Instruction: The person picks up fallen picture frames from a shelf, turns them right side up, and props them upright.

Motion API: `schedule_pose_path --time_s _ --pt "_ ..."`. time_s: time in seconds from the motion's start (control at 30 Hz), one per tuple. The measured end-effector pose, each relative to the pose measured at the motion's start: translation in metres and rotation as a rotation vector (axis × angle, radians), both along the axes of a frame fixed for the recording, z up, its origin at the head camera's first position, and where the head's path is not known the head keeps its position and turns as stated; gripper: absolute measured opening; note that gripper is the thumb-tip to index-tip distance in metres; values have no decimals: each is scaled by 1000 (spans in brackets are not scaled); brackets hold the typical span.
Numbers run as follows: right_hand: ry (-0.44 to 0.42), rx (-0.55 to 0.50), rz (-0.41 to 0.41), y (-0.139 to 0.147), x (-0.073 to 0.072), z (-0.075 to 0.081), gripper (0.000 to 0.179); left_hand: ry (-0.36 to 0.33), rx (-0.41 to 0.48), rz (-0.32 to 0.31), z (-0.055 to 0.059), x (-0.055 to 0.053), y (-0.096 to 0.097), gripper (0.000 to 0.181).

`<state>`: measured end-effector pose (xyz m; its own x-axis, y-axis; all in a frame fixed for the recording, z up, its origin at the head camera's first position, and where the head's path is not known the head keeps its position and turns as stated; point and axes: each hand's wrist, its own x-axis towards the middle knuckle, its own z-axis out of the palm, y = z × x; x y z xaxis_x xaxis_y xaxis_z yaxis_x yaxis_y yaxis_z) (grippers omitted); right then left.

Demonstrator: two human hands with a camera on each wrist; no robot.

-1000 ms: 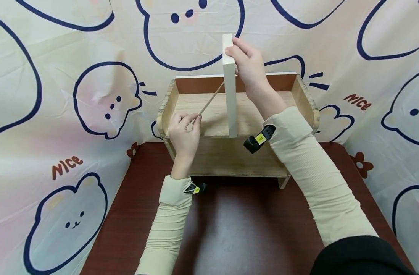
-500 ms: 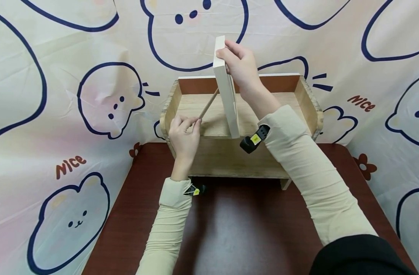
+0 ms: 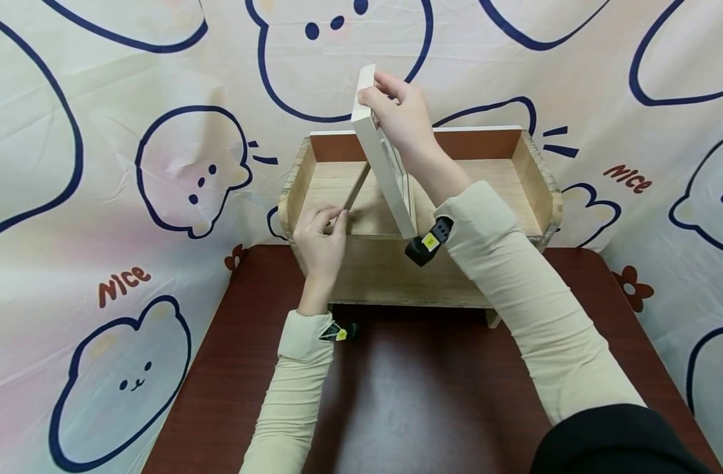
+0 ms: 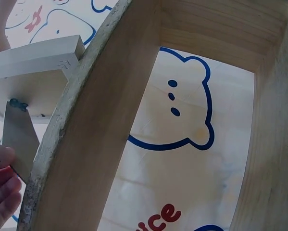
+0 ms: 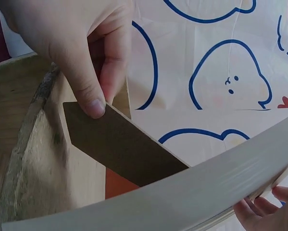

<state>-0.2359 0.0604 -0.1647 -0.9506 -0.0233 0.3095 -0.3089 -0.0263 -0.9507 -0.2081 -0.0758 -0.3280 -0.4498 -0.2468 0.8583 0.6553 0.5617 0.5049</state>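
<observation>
A white photo frame (image 3: 380, 158) stands edge-on above the wooden shelf's upper board in the head view, its top tilted left. My right hand (image 3: 400, 118) grips its upper edge. From its back a flat brown support leg (image 3: 357, 186) slants out, and my left hand (image 3: 321, 240) pinches the free end between thumb and fingers. The left wrist view shows the leg (image 4: 19, 137) joined to the frame's back by a small hinge (image 4: 18, 104). In the right wrist view the leg (image 5: 119, 144) is swung away from the back. The frame's front is mostly hidden.
A two-level wooden shelf (image 3: 409, 283) with raised sides and a brown back strip (image 3: 480, 145) stands on the dark red table (image 3: 444, 375). Behind it hangs a cloth (image 3: 207, 79) printed with bear outlines, which also covers both sides.
The photo frame's top has tipped to the left, carried by my right hand, and more of its front side shows. My left hand stays nearly still, pinching the support leg.
</observation>
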Motion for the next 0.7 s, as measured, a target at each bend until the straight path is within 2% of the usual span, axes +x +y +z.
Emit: schedule_pose_path --time_s 0.13,0.23,0.4,0.7 --pt "-13 16 -4 -2 0 1 47 14 6 -5 -2 -1 1 5" --pt "-33 41 -6 -4 0 1 46 19 0 16 -4 -1 1 5" --pt "-36 84 -7 -5 -1 1 46 -10 -21 49 -6 0 1 6" --pt "-37 89 -8 -5 -2 0 45 -15 -20 33 -6 0 2 6"
